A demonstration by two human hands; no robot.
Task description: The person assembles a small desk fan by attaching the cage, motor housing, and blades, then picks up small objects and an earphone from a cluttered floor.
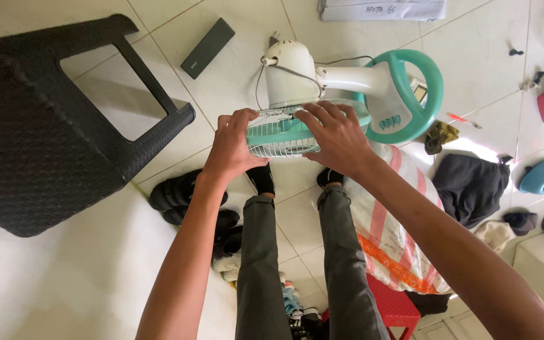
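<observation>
A small table fan lies on the tiled floor, with a white motor housing (289, 72), a white neck and a teal ring base (410, 94). Its teal and white wire grille (278, 133) faces me. My left hand (233, 146) grips the grille's left rim. My right hand (335, 135) lies over the grille's right rim, fingers spread across the wires. Below the hands I see my own legs in grey trousers (297, 264) and dark socks.
A black plastic stool (45, 119) lies tipped at the left. A flat dark box (208, 39) sits on the tiles behind the fan. Dark shoes (181, 195), a striped sack (388, 239), a red stool (391, 305), dark clothes (470, 186) and small blue items (539, 177) crowd the right.
</observation>
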